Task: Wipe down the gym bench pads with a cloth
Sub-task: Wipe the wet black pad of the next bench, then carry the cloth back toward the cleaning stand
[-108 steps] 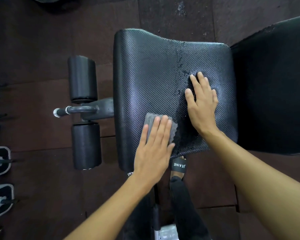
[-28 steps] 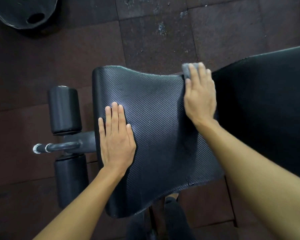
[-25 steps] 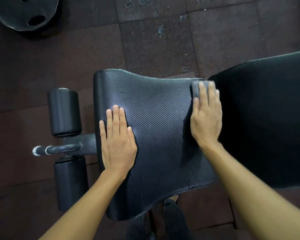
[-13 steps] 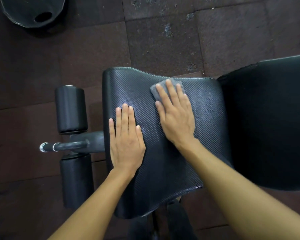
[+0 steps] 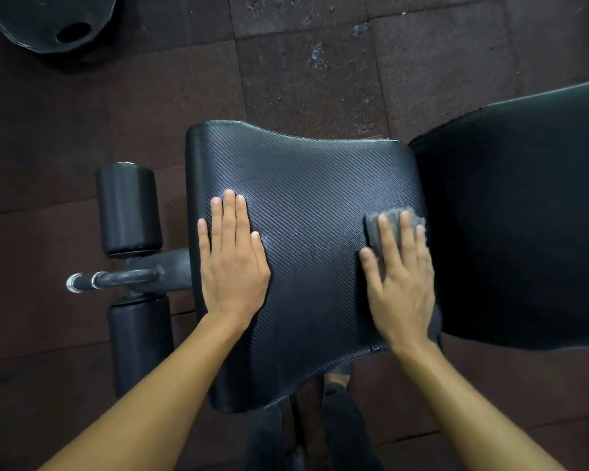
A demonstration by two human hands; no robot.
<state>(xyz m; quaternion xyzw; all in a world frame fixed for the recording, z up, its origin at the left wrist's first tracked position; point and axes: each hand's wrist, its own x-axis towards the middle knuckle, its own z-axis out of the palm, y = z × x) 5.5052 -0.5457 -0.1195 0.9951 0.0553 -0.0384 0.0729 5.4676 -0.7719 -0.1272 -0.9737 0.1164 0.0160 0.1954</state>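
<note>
Seen from the head view, the grey cloth (image 5: 373, 231) lay at the 3 o'clock edge of the textured seat pad (image 5: 313, 198). It was pinned flat under the right hand (image 5: 400, 287), whose fingers were straight, a little spread and pointing toward 12; that hand looked slightly blurred. The left hand (image 5: 233, 263) rested palm-down on the pad's 9 o'clock side, fingers straight and close together, holding nothing, well apart from the cloth. The bench ran its long axis from 9 to 3. What mattered most, as I judged it, was that the larger back pad (image 5: 524, 215) began just beside the cloth, at 3 o'clock from the right hand. That made the right hand plainly the nearer one to carry the wipe across. Between the cloth and that pad I saw only the dark seam where the two cushions met. Off at 9 o'clock two foam rollers (image 5: 126, 209) sat on a steel bar (image 5: 116, 278). A weight plate (image 5: 48, 22) lay on the rubber floor (image 5: 320, 62) up at 11.
</note>
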